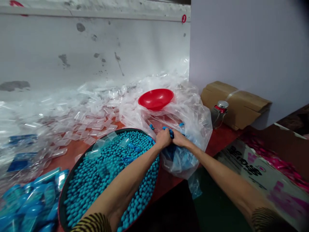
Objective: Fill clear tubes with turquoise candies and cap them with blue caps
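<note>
The fingers of the left hand (163, 139) were curled in, pressed around a few small blue pieces (171, 132). The right hand (180, 138) met it from the right at the same cluster; its fingertips were hidden, so I could not tell whether they pinched the pieces or only rested against them. The 2 hands were touching or nearly so, over the near mouth of a clear bag (202, 129). More blue lay inside the bag, below the right hand, and 2 or so loose bits showed just beyond the fingers.

Left of the hands and under the left forearm, a round dark tub (63, 193) was well filled with turquoise balls (96, 180), with a few clear cases (93, 154) and blue bits lying on top. On the far part of the bag stood a red bowl (156, 98). Clear plastic pieces (89, 140) spread over the left and far side of the red desk (70, 149), and at near left lay a heap of blue packs (33, 206).

Judging by these, things were partway along: the packs looked put together, while many balls, clear pieces and bagged blue parts remained loose.

Farther right stood a bottle (222, 104) with a silver cap, beside folded brown cardboard (231, 103). At near right, a printed carton (251, 164) held pink items (289, 170).
</note>
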A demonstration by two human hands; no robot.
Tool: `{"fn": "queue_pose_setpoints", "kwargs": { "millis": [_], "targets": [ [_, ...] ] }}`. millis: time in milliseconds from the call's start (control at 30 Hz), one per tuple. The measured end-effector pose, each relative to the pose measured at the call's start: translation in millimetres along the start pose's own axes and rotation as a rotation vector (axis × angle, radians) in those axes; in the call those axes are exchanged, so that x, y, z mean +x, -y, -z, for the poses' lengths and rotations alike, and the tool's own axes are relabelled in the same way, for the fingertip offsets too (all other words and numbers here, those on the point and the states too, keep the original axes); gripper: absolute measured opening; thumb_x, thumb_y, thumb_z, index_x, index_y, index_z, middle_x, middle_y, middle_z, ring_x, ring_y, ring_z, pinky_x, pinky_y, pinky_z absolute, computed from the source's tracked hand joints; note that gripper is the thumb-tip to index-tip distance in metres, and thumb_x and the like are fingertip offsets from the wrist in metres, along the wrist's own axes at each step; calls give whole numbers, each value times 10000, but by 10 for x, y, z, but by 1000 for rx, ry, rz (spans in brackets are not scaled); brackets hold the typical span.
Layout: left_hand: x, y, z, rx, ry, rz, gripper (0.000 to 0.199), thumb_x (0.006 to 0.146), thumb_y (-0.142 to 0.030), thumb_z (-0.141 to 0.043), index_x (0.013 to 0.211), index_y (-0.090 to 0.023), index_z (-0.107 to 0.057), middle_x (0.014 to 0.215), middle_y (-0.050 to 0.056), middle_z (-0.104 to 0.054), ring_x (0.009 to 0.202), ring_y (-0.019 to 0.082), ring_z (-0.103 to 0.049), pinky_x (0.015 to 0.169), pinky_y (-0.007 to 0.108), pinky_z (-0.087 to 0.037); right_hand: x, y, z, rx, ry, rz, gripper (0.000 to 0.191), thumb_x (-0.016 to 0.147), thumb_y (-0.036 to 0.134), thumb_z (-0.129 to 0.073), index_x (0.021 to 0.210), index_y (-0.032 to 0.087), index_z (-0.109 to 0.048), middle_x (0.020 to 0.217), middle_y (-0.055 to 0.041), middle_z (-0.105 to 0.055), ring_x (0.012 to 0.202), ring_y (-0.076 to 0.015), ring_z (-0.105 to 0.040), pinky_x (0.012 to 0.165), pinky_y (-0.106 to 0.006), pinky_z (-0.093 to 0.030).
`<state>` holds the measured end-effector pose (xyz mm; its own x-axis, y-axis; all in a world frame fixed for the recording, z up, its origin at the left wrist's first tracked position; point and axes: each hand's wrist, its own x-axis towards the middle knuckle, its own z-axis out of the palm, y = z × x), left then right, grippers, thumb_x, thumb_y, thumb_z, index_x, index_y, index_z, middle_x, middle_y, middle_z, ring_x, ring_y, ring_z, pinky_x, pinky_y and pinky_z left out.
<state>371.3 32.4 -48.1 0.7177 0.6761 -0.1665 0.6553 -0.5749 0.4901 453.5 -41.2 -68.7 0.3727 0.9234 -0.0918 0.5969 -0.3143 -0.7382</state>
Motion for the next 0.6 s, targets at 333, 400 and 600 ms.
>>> {"fn": "queue_pose_setpoints", "kwargs": {
  "millis": [333,400,600],
  "targets": [
    [-311,245,634,-447,-284,5,400,679,-99,-414,1075,-150,-437,959,39,-581,847,132,-552,720,235,-459,52,728,-159,771,11,129,502,624,83,-451,1114,192,-448,822,9,-589,688,-114,-558,569,-199,-445],
    [-502,478,764,-503,-291,36,406,659,-110,-423,1060,-154,-459,880,23,-589,752,132,-563,665,244,-472,-10,928,-267,740,67,223,488,619,100,-497,1098,192,-478,827,17,-591,723,-122,-549,605,-211,-440],
    [-925,1029,891,-46,-130,183,612,630,-83,-412,1234,-135,-333,937,77,-602,710,181,-597,671,300,-470,-48,902,-68,48,40,361,399,732,150,-478,1130,171,-488,962,-24,-593,810,-136,-544,719,-238,-409]
  ]
}}
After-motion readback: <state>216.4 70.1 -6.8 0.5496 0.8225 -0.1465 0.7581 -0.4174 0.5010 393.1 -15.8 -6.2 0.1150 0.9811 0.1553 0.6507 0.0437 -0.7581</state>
